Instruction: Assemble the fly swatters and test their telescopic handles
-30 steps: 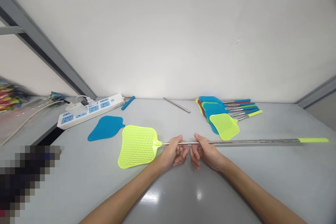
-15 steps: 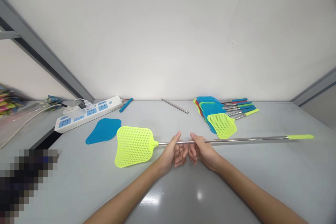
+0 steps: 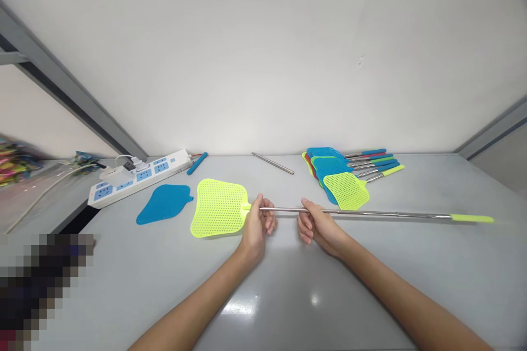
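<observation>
Both hands hold a yellow-green fly swatter (image 3: 220,208) with a long, extended metal telescopic rod, lying crosswise in front of me. My left hand (image 3: 259,225) is closed round the rod just beside the swatter's head. Farther right, my right hand (image 3: 317,222) pinches the rod between thumb and curled fingers. The yellow-green grip end points to the right. On the table left of the head lies a loose blue swatter head (image 3: 164,204). Behind the rod rest a bare metal rod (image 3: 272,163) and a blue handle (image 3: 197,163).
A pile of fly swatters (image 3: 329,167) in blue, green, red and yellow-green lies at the back right. A white power strip (image 3: 140,178) with plugs and cables stands at the back left. Colourful packets (image 3: 16,162) lie at far left. The wall (image 3: 263,66) rises behind the grey table (image 3: 411,285).
My left hand has slid left along the rod to the swatter's head, while my right hand stays near its place. The head has shifted up and slightly right.
</observation>
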The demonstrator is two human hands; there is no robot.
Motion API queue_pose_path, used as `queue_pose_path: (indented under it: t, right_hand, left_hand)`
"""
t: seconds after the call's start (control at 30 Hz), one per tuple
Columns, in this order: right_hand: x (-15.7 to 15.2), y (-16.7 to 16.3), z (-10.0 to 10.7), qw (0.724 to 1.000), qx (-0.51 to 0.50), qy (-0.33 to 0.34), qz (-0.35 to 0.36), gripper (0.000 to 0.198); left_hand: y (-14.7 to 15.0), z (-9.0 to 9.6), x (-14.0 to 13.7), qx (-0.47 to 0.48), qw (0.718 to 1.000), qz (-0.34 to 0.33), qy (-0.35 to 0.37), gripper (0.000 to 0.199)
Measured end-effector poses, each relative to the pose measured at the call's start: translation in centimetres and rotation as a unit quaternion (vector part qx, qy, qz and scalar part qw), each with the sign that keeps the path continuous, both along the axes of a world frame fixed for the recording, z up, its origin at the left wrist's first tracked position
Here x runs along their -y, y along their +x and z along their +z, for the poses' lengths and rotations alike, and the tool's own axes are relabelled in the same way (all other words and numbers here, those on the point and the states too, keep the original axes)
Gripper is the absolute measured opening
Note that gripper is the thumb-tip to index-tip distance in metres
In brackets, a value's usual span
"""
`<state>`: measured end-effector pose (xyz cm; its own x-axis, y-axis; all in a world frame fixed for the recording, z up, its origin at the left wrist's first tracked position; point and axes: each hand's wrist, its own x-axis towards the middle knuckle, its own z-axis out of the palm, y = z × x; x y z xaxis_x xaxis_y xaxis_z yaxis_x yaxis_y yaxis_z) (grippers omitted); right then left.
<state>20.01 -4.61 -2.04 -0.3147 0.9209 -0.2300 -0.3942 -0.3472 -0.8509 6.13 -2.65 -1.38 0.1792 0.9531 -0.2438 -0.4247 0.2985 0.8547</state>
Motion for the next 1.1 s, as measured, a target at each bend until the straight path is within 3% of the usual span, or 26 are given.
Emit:
queue_pose_path:
  t: [0.1, 0.4, 0.7, 1.1]
  right_hand:
    - [0.05, 0.11, 0.17, 1.000, 0.006, -0.006, 0.012, 0.049]
    - [0.14, 0.13, 0.20, 1.000, -0.002, -0.015, 0.004, 0.049]
    - [0.09, 0.14, 0.04, 1.000, -0.009, -0.017, 0.011, 0.048]
    - [0.01, 0.18, -0.02, 1.000, -0.003, -0.023, -0.004, 0.049]
  left_hand:
    - [-0.13, -0.32, -0.16, -0.046, 0.997, 0.060, 0.028, 0.030]
    - [-0.02, -0.85, 0.21, -0.070, 0.995, 0.038, 0.052, 0.033]
    - [-0.09, -0.15, 0.59, 0.051, 0.995, 0.069, 0.042, 0.037]
    - [-0.03, -0.94, 0.12, -0.017, 0.996, 0.067, 0.051, 0.040]
